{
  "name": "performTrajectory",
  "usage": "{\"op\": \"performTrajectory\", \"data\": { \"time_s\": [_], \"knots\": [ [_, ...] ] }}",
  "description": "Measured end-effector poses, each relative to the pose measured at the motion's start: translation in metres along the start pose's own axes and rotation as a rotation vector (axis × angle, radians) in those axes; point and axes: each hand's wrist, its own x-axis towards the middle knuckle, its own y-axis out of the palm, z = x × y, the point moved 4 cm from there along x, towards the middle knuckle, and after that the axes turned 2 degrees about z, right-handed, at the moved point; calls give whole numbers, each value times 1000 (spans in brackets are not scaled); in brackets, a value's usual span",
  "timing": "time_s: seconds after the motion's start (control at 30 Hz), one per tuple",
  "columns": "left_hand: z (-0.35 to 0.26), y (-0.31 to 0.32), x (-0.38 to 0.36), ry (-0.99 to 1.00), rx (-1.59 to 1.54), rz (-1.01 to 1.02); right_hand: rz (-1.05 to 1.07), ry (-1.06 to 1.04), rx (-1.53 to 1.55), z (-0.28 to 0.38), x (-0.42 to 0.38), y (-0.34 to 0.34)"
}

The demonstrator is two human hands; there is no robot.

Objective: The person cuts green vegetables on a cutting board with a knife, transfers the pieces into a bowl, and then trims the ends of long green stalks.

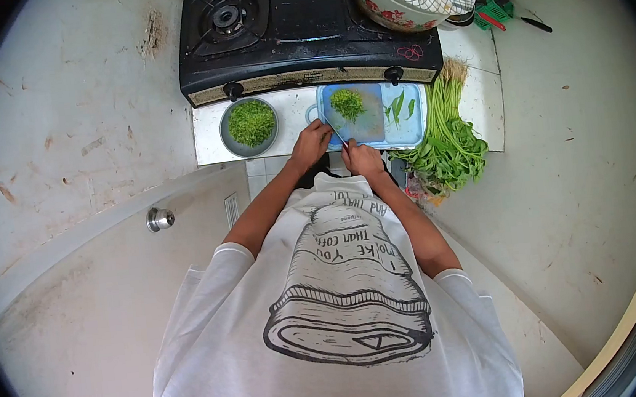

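My right hand (362, 160) is wrapped round the handle of a knife (336, 133), whose blade points up and left over the near left part of the blue cutting board (373, 136). My left hand (313, 144) is closed at the board's left edge, its fingertips close to the blade. Whether they pinch the blade or a scrap of greens is too small to tell. Beyond the blade, a pile of chopped greens (347, 104) lies on the board. Several loose green leaves (398, 106) are on its right part.
A grey bowl (225, 137) full of chopped greens (252, 123) stands at left. Behind is a black gas stove (309, 61) with a cloth-covered flowered pot (400, 18). A bunch of leafy stems (449, 128) hangs over the counter edge at right. A green basket (495, 13) holds knives.
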Motion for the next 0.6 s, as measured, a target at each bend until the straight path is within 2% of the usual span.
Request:
{"op": "performTrajectory", "data": {
  "time_s": [0.17,0.6],
  "knots": [
    [-7,-4,-3,22,-30,-43,-16,10,12,-3,1,4],
    [0,-1,-1,-42,-22,-8,2,18,-15,4,-4,-1]
  ]
}}
